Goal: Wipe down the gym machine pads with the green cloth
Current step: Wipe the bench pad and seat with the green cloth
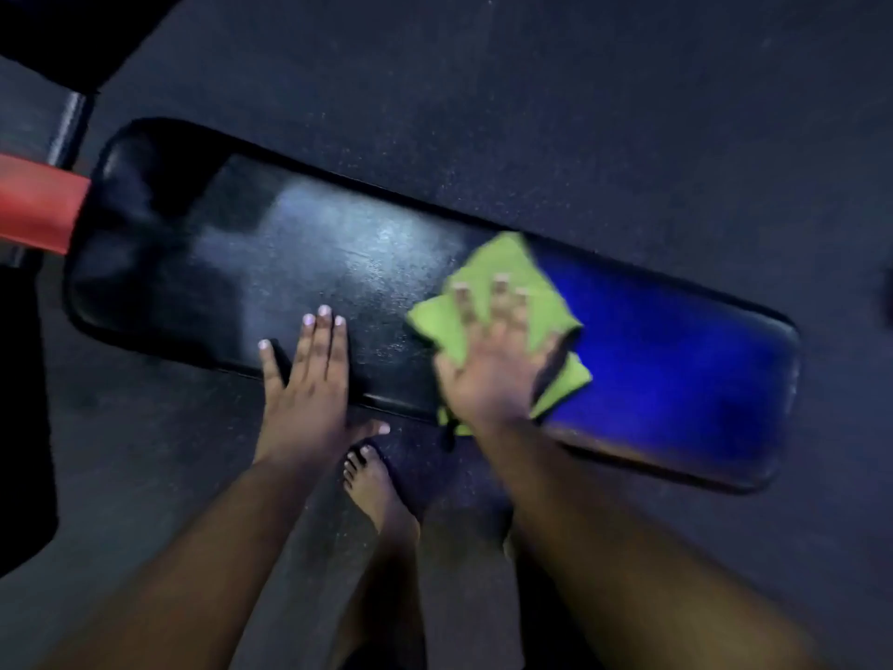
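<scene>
Head view, looking down over both forearms. Long black padded bench pad [299, 263] runs from upper left to lower right, above a dark speckled floor [628, 113].

Green cloth [502, 287]: folded, lying flat on the pad's top face, directly under the right hand [493, 365]; a loose fold spills past the heel of that hand at the pad's near edge. Judged soft, light and limp, so it will bunch or slide unless held down by a broad palm. Best controlled by flat pressure over its middle, or a pinch at a folded corner when refolding.

Right hand: fingers [500, 302] spread and straight, pressing the cloth onto the pad, not curled around it. Wrist low, forearm angled in from lower right. Hand is motion-blurred, so a wiping stroke is likely under way.

Left hand [309, 384]: flat on the pad's near edge, well to the side of the cloth, fingers [321, 340] straight and together, thumb out over the edge; holds nothing, looks like a brace.

Pad surface beyond the left fingers shows a streaky sheen, possibly damp. Pad section past the right fingers glows blue, cause unclear. Vinyl judged firm and smooth, somewhat slick.

Red frame bar [38, 207] meets the pad's far left end. A bare foot [372, 481] stands between the forearms.
</scene>
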